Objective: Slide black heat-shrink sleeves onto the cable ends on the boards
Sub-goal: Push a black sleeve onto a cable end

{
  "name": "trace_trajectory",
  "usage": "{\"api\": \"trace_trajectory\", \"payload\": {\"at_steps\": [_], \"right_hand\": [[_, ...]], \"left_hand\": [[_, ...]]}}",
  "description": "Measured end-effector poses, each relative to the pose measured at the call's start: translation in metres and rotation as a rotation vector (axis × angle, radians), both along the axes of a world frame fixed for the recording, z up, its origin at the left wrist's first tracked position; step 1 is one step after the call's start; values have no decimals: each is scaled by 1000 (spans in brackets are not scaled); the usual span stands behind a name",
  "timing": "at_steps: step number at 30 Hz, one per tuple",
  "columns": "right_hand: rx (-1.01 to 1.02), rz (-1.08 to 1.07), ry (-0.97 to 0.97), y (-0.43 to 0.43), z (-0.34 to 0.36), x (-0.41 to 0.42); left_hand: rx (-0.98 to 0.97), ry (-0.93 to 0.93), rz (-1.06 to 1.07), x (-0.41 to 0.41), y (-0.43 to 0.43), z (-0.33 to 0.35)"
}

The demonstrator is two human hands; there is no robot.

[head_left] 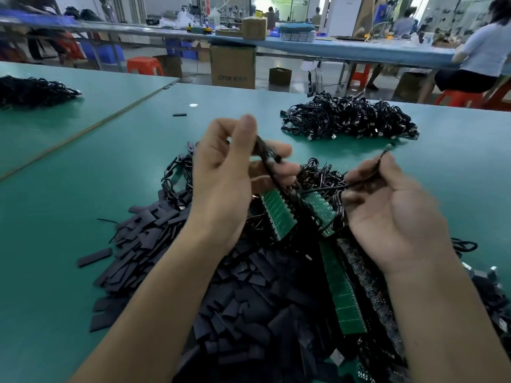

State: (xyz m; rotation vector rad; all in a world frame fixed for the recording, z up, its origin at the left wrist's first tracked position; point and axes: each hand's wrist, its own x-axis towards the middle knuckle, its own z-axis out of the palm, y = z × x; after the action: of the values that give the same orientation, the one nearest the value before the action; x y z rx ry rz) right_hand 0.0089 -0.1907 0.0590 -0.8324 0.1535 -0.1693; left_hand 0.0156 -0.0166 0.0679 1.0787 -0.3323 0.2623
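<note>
Fingers [246, 134] of the left hand [221, 183] are pinched on a black heat-shrink sleeve [264, 154] above the green circuit boards [279, 214]; right of them, a thin black cable end [387, 147] is pinched by the right hand [392, 217]. Threading is judged imminent: end and sleeve mouth must be aligned.

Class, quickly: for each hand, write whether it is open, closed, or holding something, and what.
Left hand: grip closed, pinching a black sleeve.
Right hand: grip closed, pinching a thin black cable.

"OTOR" on the cardboard box [233, 62]
</note>
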Motion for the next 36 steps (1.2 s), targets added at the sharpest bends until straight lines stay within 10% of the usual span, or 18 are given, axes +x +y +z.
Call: {"api": "trace_trajectory", "payload": {"at_steps": [8, 19, 24, 29, 36], "right_hand": [[-76, -136, -106, 4, 6, -8], [-1781, -454, -141, 35, 3, -24], [-1885, -152, -259, 62, 7, -40], [-1996, 328, 48, 65, -3, -44], [-1983, 313, -48, 70, -27, -34]], "left_hand": [[-84, -149, 650, 2, 22, 17], [494, -6, 491, 12, 11, -2], [551, -53, 569, 12, 14, -2], [513, -152, 630, 12, 17, -2], [456, -142, 654, 14, 21, -2]]}}
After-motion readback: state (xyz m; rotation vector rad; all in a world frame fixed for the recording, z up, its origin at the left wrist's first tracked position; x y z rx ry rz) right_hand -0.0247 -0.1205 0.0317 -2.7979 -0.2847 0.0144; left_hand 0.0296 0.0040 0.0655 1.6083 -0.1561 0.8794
